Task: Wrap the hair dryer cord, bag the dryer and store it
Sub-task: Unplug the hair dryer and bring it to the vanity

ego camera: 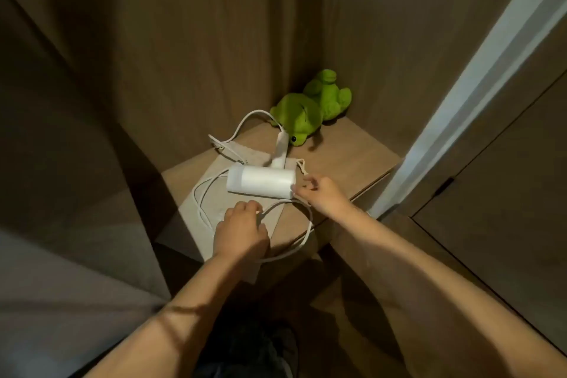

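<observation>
Dryer (260, 183) lies on bag (211, 209), barrel left-right, handle pointing far. Left hand (241, 232) pinches cord (302, 235); right hand (320, 195) fingertips touch barrel end w/ relaxed grip.

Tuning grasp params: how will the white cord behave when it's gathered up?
Probably floppy: the cord lies in loose loops over the bag and off the shelf edge. Likely springy; its curves are wide, without kinks. The dryer may roll when tugged; its barrel lies on its side.

Smooth matt white plastic hair dryer (260, 182); beige cloth bag (196, 212); wood-grain worktop (343, 156); fuzzy green plush toy (306, 113).
</observation>
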A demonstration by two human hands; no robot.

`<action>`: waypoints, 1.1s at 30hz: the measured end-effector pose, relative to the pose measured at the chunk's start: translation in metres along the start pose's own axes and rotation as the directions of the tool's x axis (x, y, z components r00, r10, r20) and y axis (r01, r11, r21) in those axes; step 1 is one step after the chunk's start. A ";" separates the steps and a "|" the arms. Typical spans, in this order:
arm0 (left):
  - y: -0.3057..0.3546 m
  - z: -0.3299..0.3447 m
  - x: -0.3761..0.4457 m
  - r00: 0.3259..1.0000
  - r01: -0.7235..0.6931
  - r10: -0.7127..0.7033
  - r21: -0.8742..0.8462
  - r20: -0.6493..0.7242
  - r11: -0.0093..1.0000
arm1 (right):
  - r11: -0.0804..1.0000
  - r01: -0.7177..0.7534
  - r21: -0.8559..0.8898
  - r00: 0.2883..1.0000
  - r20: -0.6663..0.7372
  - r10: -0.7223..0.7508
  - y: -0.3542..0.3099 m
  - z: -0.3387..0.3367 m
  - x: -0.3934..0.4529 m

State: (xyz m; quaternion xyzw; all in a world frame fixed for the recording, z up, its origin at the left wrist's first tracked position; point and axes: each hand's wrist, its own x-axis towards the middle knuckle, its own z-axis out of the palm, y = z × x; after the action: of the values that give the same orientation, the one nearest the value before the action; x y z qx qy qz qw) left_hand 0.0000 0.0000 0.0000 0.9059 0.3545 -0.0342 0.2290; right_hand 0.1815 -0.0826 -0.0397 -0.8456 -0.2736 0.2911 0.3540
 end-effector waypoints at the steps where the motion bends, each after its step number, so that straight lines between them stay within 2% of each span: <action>1: -0.003 0.002 0.003 1.000 0.020 -0.020 -0.007 0.010 1.000 | 0.997 -0.022 0.070 1.000 -0.015 0.023 -0.003 0.008 0.008; 3: -0.009 0.006 0.006 0.999 0.047 -0.046 -0.048 0.009 0.998 | 0.996 0.009 0.094 1.000 -0.012 -0.008 -0.008 0.019 0.019; 8: -0.020 0.011 0.009 0.997 0.073 -0.074 -0.092 -0.004 0.993 | 0.971 0.149 -0.187 0.988 -0.004 -0.152 -0.007 0.041 0.039; 11: -0.021 0.013 0.007 0.998 0.054 -0.058 -0.109 -0.033 0.993 | 0.945 0.194 -0.262 0.977 -0.033 -0.210 -0.005 0.044 0.043; 17: -0.008 0.001 -0.007 0.997 -0.001 -0.012 -0.161 -0.082 0.987 | 0.869 0.312 -0.384 0.938 -0.023 -0.346 -0.004 0.030 0.031; 22: 0.009 -0.028 -0.026 0.990 -0.001 -0.034 -0.249 -0.135 0.968 | 0.795 0.442 -0.416 0.874 0.002 -0.485 -0.012 -0.005 -0.012; 28: 0.043 -0.068 -0.061 0.964 -0.171 0.124 -0.197 -0.234 0.965 | 0.603 0.541 -0.587 0.771 0.058 -0.635 -0.039 -0.087 -0.080; 33: 0.074 -0.118 -0.092 0.886 -0.345 0.303 -0.065 -0.350 0.936 | 0.313 0.560 -0.768 0.686 0.217 -0.694 -0.070 -0.153 -0.142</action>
State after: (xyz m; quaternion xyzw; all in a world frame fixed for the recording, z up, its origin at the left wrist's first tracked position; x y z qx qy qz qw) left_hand -0.0315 -0.0532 0.1547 0.9286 0.2333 0.1813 0.2244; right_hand 0.1722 -0.2028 0.1443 -0.7533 -0.6500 -0.0878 0.0484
